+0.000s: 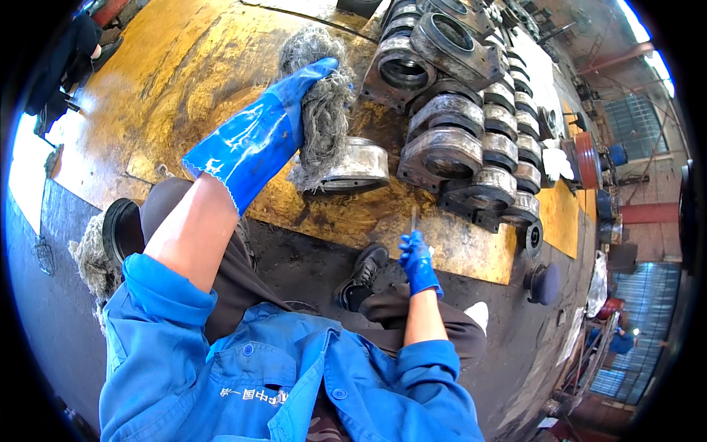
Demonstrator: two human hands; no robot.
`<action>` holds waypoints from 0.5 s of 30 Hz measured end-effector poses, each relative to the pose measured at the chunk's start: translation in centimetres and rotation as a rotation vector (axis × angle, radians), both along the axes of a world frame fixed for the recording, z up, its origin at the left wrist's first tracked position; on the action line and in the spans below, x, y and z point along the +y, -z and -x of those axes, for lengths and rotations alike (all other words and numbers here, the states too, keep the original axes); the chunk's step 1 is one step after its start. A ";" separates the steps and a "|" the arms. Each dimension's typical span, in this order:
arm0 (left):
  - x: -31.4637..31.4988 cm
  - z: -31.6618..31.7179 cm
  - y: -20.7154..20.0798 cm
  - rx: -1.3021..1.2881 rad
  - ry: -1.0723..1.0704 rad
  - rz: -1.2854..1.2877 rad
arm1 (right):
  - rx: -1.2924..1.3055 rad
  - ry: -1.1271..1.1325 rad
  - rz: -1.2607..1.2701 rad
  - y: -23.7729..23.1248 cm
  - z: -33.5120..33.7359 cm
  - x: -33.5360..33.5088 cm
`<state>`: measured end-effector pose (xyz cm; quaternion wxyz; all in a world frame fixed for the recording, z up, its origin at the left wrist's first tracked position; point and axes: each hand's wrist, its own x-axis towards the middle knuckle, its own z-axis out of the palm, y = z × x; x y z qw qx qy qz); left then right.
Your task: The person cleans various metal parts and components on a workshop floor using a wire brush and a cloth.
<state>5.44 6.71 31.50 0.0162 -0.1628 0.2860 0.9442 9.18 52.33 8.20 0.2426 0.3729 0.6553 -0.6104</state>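
Observation:
My left hand [289,104], in a long blue rubber glove, is closed on a large wad of grey cotton waste [327,121]. The strands hang down over a worn metal ring [361,163], hiding its left side. That ring rests on a yellow, oil-stained sheet [324,214]. Low in front of my right knee, my right hand [418,267], also blue-gloved, has its fingers curled round a thin, narrow tool [414,219]. Only the tool's slim end shows above the fingers, so its kind is unclear.
Rows of greasy bearing housings [445,144] are stacked on the sheet at right. More cotton waste [94,254] lies by a dark ring [122,234] at my left. A dark round stool [543,283] stands at right. Another person's dark-clothed legs [74,51] show far left.

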 end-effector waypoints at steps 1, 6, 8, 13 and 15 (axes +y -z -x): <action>-0.4 -0.3 0.6 0.003 -0.001 0.009 | 0.105 0.045 0.079 -1.0 0.5 -0.4; 1.4 -0.8 1.7 -0.129 0.070 0.050 | 0.467 -0.104 0.427 -10.8 2.8 -6.2; 4.4 -2.0 0.8 -0.090 0.052 0.069 | 0.608 -0.313 0.305 -14.4 2.8 -9.5; 5.1 -3.6 1.4 0.057 0.382 -0.153 | 0.460 -0.712 0.059 -20.4 0.2 -18.0; 4.7 -4.0 0.5 0.081 0.441 -0.056 | 0.479 -0.782 0.043 -22.1 -0.5 -16.6</action>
